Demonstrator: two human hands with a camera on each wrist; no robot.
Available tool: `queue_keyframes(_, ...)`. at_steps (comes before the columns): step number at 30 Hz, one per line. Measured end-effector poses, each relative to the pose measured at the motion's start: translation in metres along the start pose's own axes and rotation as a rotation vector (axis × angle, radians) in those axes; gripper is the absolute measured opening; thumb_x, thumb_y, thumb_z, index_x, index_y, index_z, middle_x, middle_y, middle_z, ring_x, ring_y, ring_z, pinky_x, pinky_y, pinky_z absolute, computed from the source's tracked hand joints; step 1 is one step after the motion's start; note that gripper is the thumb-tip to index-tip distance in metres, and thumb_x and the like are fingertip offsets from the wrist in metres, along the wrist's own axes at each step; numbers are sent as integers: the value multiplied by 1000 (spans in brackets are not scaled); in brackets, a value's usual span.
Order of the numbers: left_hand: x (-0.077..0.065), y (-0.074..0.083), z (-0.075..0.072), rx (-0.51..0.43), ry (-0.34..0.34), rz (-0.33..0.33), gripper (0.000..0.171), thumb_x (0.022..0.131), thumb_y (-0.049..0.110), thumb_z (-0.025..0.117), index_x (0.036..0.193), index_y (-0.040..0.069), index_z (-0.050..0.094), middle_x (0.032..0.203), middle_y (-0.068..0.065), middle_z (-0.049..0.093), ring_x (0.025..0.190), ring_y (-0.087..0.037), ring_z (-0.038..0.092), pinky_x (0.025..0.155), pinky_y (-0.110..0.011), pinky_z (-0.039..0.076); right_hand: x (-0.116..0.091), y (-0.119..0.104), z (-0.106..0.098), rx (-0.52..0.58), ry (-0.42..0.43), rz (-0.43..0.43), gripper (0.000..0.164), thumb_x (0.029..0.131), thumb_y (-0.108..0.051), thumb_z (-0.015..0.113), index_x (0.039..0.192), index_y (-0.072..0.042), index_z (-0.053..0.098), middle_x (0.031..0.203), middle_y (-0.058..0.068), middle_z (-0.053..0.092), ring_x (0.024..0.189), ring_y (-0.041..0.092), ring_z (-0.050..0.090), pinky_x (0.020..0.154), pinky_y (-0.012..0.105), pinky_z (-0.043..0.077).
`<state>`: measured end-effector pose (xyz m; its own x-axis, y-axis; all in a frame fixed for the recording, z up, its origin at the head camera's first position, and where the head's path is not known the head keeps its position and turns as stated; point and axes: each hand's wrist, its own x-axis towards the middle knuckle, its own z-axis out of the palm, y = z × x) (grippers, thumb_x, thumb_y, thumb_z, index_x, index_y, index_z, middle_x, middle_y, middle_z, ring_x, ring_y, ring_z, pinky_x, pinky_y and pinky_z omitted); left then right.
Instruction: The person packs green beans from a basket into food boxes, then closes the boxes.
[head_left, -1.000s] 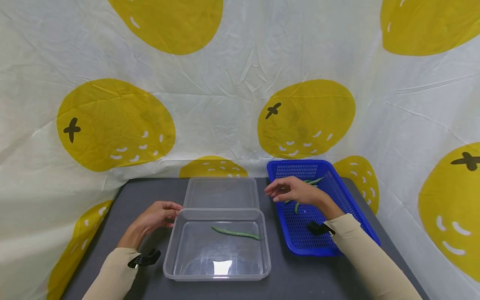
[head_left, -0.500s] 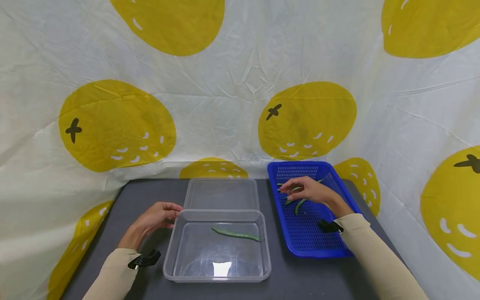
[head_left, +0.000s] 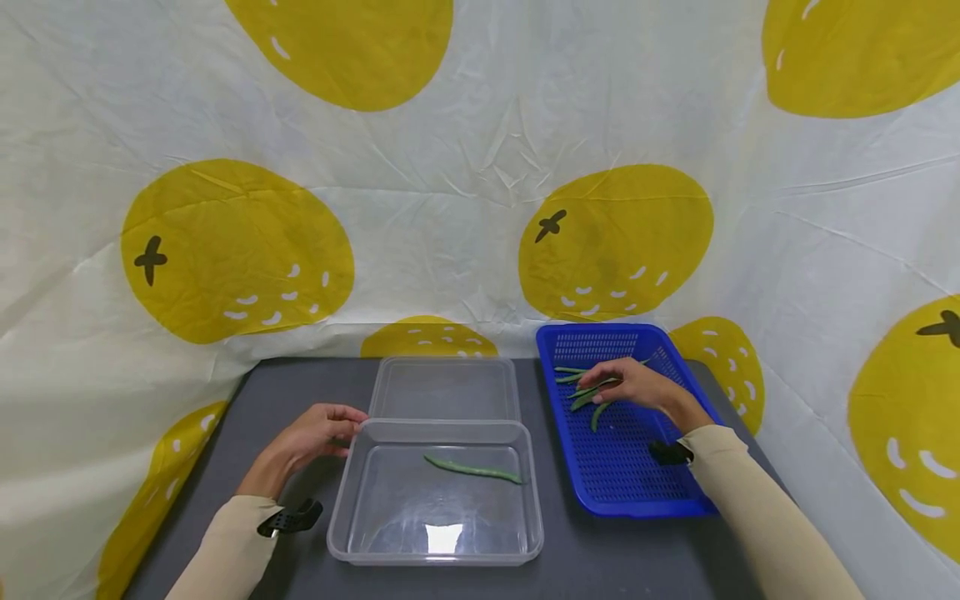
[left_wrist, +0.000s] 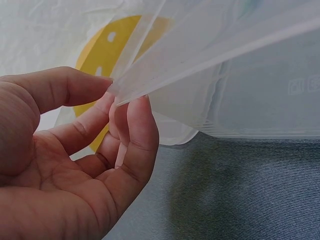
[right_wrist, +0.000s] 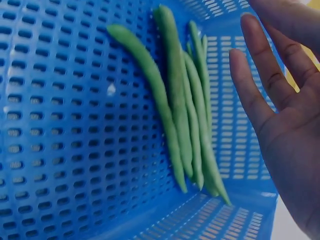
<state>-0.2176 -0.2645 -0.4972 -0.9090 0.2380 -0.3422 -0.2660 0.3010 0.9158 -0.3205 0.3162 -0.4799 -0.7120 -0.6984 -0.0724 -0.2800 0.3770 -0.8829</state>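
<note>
My left hand (head_left: pixel 313 433) pinches the far left corner of a clear plastic container (head_left: pixel 341 508); in the left wrist view thumb and fingers meet at its rim (left_wrist: pixel 165 75). One green bean (head_left: pixel 474 471) lies inside that container. Over the blue perforated basket (head_left: pixel 592 492) hovers my right hand (head_left: pixel 630 385), fingers extended and nothing between them. Beneath it several green beans (head_left: pixel 581 400) lie at the basket's far end. The right wrist view shows these beans (right_wrist: pixel 175 100) side by side, with my right hand (right_wrist: pixel 280 85) apart from them.
A flat translucent lid (head_left: pixel 446 387) lies just behind the container on the dark grey table (head_left: pixel 300 379). Behind it hangs a white cloth (head_left: pixel 427 242) printed with yellow fruit. The basket stands to the right of the container, a strip of table between them.
My right hand has moved right and slightly lower, from the basket's left edge to over the beans. The left hand stays at the container's corner.
</note>
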Motion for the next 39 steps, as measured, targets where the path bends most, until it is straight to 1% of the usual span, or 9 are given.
queue_keyframes(3, 0, 0, 0, 0, -3, -1, 37, 98, 9, 59, 130, -10, 60, 118, -22, 67, 94, -23, 63, 78, -40, 56, -1, 5, -2, -19, 17, 32, 38, 94, -1, 69, 129, 12, 60, 132, 37, 57, 116, 32, 65, 91, 27, 55)
queue_keyframes(8, 0, 1, 0, 5, 1, -5, 37, 98, 9, 59, 130, -9, 60, 117, -21, 67, 94, -23, 63, 77, -40, 56, -5, 10, -4, -71, 31, 90, 39, 93, -2, 70, 130, 7, 63, 132, 32, 60, 123, 51, 55, 92, 27, 53)
queue_keyframes(11, 1, 2, 0, 6, 6, -7, 36, 98, 9, 59, 129, -9, 61, 115, -19, 68, 93, -23, 63, 76, -39, 56, -6, 13, -5, -76, 47, 117, 40, 93, 0, 69, 131, 8, 61, 132, 32, 60, 125, 57, 50, 93, 28, 53)
queue_keyframes(16, 1, 2, 0, -2, 3, -5, 36, 98, 9, 60, 129, -9, 61, 115, -20, 68, 93, -23, 62, 76, -39, 56, -8, 21, -8, -63, 83, 143, 41, 93, 4, 67, 133, 11, 58, 132, 34, 60, 126, 56, 51, 94, 33, 54)
queue_keyframes(22, 3, 0, -1, -4, 0, 1, 36, 98, 9, 59, 129, -9, 61, 116, -22, 67, 93, -22, 62, 76, -38, 57, -11, 31, -9, -76, 108, 171, 40, 93, 10, 63, 132, 12, 58, 130, 34, 61, 124, 53, 54, 100, 51, 50)
queue_keyframes(24, 3, -1, -2, -5, 1, 0, 36, 98, 9, 60, 128, -9, 61, 115, -21, 68, 92, -22, 63, 76, -38, 57, -12, 35, -9, -92, 106, 179, 40, 93, 10, 64, 132, 12, 58, 130, 33, 61, 124, 52, 55, 101, 55, 47)
queue_keyframes(29, 4, -2, -2, -8, 2, 0, 35, 98, 8, 60, 128, -9, 61, 113, -19, 68, 92, -22, 63, 76, -38, 57, -17, 44, -9, -122, 112, 196, 41, 92, 7, 66, 133, 12, 58, 131, 32, 61, 124, 50, 56, 100, 52, 49)
queue_keyframes(35, 5, -2, -2, -11, -2, 4, 36, 98, 9, 59, 129, -9, 61, 116, -21, 68, 93, -22, 64, 76, -39, 57, -21, 48, -12, -103, 129, 217, 41, 92, 8, 66, 132, 12, 58, 131, 32, 61, 124, 49, 57, 97, 46, 52)
queue_keyframes(39, 4, -2, -2, -12, -4, 4, 36, 98, 8, 59, 129, -10, 61, 115, -21, 68, 93, -22, 64, 76, -38, 57, -23, 47, -11, -163, 156, 227, 38, 91, 8, 67, 129, 10, 62, 127, 28, 65, 122, 47, 58, 98, 49, 52)
